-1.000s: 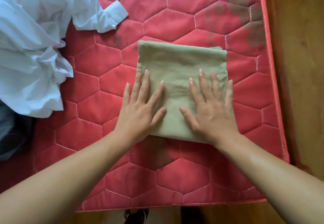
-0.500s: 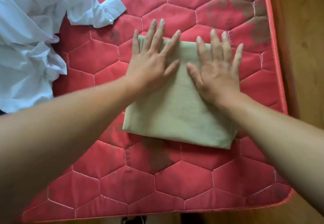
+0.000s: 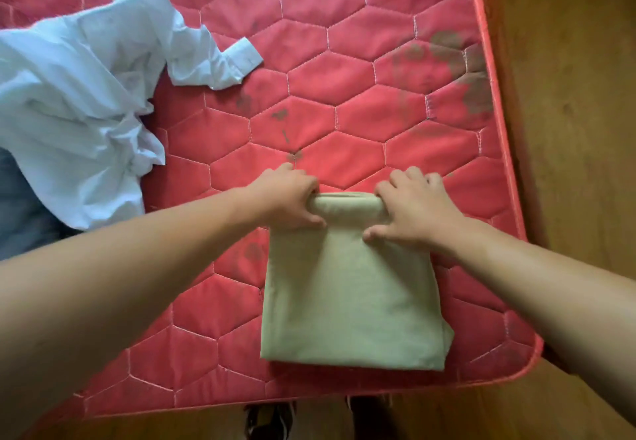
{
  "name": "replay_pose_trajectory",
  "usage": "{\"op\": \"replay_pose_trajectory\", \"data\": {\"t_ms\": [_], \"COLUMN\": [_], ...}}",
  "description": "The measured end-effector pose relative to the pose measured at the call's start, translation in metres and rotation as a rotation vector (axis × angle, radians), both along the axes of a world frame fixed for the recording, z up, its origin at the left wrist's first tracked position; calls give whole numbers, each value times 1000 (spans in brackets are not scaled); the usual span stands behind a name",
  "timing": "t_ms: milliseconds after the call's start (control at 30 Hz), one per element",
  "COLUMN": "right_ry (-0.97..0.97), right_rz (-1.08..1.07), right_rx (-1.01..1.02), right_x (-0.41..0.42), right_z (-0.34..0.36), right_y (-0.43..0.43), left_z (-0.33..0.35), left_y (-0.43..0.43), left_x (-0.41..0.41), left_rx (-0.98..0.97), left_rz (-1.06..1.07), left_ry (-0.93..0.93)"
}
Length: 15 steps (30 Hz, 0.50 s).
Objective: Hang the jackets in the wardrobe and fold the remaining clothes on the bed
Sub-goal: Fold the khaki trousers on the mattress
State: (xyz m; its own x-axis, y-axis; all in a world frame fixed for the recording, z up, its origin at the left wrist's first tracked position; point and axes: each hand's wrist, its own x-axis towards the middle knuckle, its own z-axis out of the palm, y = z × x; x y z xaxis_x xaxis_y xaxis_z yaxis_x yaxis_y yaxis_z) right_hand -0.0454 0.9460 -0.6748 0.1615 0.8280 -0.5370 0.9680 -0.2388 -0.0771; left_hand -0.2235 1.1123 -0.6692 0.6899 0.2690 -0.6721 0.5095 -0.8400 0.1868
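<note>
surface: red mattress; wooden floor at right.
cloth: green cloth is laid lower centre.
hands: left hand and right hand are clamped on its seemingly rolled far edge.
change: fingers were laid flat before.

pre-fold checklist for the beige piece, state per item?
1. Left hand grips the far edge of the beige garment: ok.
2. Right hand grips the same edge: ok.
3. Layers aligned: not ok, one pokes out at the near right corner.
4. White shirt apart from it: ok.
5. Garment fully on the mattress: ok.
6. Fabric smooth under the fingers: cannot tell.
</note>
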Motion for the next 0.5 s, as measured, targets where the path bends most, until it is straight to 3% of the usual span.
{"op": "replay_pose_trajectory", "data": {"t_ms": [67, 167, 267, 400, 500], "right_ry": [128, 354, 202, -28, -198], "right_rz": [38, -11, 21, -6, -34], "right_rx": [-89, -183, 6, 561, 749], "right_x": [-9, -19, -8, 15, 5], "right_z": [7, 38, 87, 160, 175], "right_y": [-3, 1, 12, 40, 43], "left_z": [9, 32, 83, 160, 174], "left_y": [-10, -20, -2, 42, 44], "left_x": [-9, -20, -12, 4, 1], "left_rx": [-112, -371, -179, 121, 315], "left_rz": [-55, 42, -1, 89, 21], "left_ry": [58, 82, 8, -494, -762]}}
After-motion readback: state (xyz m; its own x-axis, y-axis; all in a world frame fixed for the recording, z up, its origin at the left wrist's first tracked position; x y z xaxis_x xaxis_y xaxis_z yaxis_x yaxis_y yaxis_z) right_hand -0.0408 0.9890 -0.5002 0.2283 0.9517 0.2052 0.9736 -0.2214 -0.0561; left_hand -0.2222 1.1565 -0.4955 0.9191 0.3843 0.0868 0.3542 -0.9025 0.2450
